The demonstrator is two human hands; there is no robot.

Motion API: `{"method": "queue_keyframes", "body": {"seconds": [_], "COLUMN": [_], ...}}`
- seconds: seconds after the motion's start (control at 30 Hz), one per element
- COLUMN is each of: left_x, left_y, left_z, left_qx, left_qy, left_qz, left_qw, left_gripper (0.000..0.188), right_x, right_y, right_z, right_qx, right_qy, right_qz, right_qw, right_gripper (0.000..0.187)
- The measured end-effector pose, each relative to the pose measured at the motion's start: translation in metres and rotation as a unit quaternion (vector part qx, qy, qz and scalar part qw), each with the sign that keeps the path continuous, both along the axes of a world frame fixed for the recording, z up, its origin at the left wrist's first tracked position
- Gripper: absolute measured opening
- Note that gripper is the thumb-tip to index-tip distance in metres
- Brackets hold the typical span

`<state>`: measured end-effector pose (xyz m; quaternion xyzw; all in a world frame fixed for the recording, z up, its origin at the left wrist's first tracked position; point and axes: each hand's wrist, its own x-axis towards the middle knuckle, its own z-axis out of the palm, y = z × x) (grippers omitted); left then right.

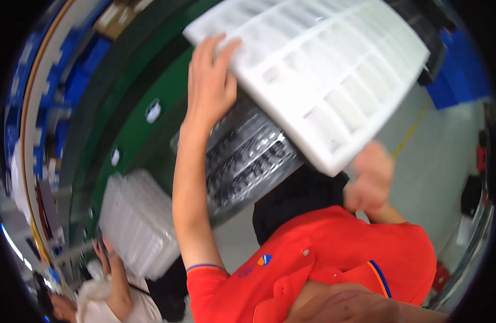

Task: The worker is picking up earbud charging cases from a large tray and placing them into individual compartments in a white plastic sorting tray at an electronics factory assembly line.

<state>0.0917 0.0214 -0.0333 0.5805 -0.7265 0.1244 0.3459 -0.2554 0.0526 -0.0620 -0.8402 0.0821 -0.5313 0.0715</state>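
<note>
At the far left of the frame, blue bins [92,59] are ranged along shelving. Beside them, a green conveyor belt [132,132] is seen curving down the frame, with small white objects [153,110] spaced out along it. At lower left, a co-worker in a white top [119,293] is seen, with the hands raised close to a stack of clear plastic trays [135,220]. Left of centre, the left hand [209,81] is laid on the left edge of a tilted white tray [334,81], its fingers slightly spread and hooked over that edge, by which the tray is held. The tray, divided into compartments, is placed across the upper centre and right. Below its left side, a glossy tray of dark pieces [250,156] is partly covered. Right of centre, the right hand [372,175] is blurred near the white tray's lower corner; its finger positions, and any contact, cannot be made out. At upper right, a blue container [463,70] is seen above grey floor.
</note>
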Motion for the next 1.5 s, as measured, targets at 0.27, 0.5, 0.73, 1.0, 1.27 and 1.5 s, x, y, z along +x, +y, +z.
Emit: {"method": "queue_keyframes", "body": {"seconds": [0.27,0.5,0.73,1.0,1.27,1.5], "left_x": [-0.061,-0.037,-0.123,-0.277,-0.318,-0.229], "left_y": [0.008,0.015,0.035,-0.014,-0.061,0.028], "left_z": [0.033,0.024,0.065,0.030,0.002,0.032], "left_qx": [0.224,0.181,0.159,0.075,0.038,0.104], "left_qy": [-0.040,-0.092,-0.117,0.071,0.056,0.162], "left_qz": [-0.040,-0.046,-0.198,-0.218,-0.114,-0.290], "left_qw": [0.973,0.978,0.960,0.970,0.991,0.938], "left_gripper": [0.071,0.055,0.043,0.042,0.045,0.028], "right_x": [-0.081,-0.056,-0.139,-0.172,-0.034,0.034], "right_y": [-0.066,-0.073,-0.168,-0.373,-0.299,-0.201], "right_z": [-0.031,-0.013,0.016,0.053,0.109,0.075], "right_qx": [0.525,0.468,0.451,0.486,0.150,0.043], "right_qy": [-0.188,-0.107,-0.094,0.142,0.258,0.456], "right_qz": [-0.227,-0.251,-0.096,0.056,0.018,0.010], "right_qw": [0.798,0.841,0.883,0.861,0.954,0.889], "right_gripper": [0.086,0.094,0.083,0.080,0.035,0.013]}}
